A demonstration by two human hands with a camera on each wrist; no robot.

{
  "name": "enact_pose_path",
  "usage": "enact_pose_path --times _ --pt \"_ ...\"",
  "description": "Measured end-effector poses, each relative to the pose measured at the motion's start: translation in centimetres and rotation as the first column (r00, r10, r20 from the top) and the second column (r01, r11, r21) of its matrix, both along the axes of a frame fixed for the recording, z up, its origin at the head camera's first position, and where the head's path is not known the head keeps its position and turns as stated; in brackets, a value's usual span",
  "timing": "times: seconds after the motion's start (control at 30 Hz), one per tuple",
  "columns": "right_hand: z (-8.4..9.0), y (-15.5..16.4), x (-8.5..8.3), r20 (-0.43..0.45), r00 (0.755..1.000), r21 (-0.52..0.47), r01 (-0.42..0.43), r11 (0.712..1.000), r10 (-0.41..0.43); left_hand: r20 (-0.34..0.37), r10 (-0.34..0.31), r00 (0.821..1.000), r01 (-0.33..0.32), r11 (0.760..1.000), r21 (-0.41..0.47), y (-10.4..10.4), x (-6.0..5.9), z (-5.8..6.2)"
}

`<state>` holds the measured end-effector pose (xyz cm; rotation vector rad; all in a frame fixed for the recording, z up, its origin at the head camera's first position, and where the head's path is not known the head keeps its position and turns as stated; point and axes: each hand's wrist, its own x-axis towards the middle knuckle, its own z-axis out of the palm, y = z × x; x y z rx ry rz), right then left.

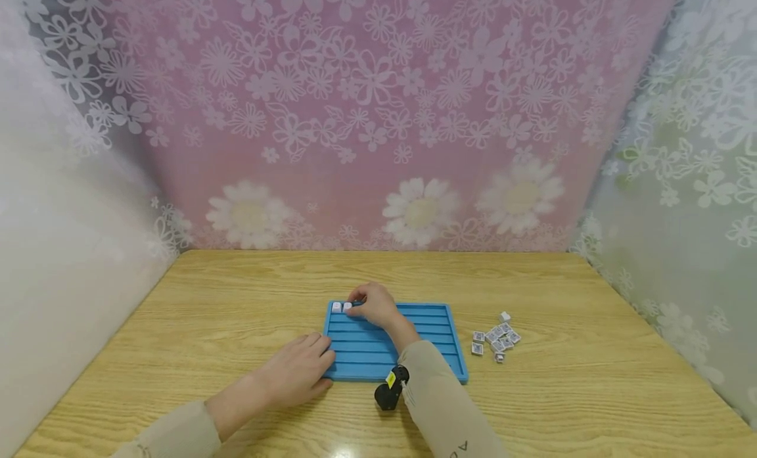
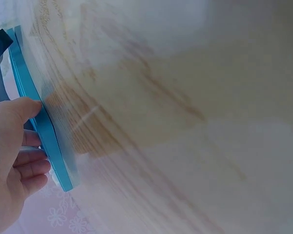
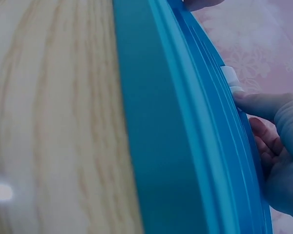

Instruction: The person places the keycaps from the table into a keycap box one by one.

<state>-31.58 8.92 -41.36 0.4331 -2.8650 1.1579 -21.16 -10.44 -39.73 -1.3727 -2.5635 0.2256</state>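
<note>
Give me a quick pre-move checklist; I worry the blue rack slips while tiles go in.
1. Left hand steadies the blue slotted tray at its left edge: ok.
2. Right hand at the far row by the second tile: ok.
3. First tile seated in the far left corner: ok.
4. Second tile fully seated: cannot tell, fingers cover it.
5. Loose tiles lie on the wooden table, right of the tray: ok.
</note>
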Motion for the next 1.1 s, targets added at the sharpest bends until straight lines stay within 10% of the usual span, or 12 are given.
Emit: enact_pose_path --times 0.73,1.1 --pt "0.4 0.6 0.2 -0.009 1.000 0.041 0.001 0.999 -0.001 -0.022 -0.016 1.000 0.015 1.000 -0.007 0.4 -0.1 0.4" --pt "2.6 3.3 0.3 0.087 0.989 -0.166 -0.100 0.981 0.116 0.006 0.002 1.000 -0.002 1.000 0.028 0.0 -0.1 0.0"
